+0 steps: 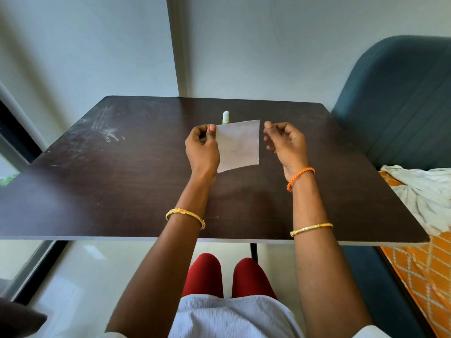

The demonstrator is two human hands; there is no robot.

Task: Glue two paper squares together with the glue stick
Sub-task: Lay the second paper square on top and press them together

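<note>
Now left hand [202, 147] pinches paper square [239, 146]; right hand [283, 142] loosely curled, empty.

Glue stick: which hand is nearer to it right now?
Left. The left hand pinches the paper square just below the upright glue stick; the right hand hangs farther off, right of the paper.

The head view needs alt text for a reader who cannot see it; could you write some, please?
The left hand holds a white paper square above a dark table; the right hand is beside it, not touching. A capped glue stick stands behind.
</note>
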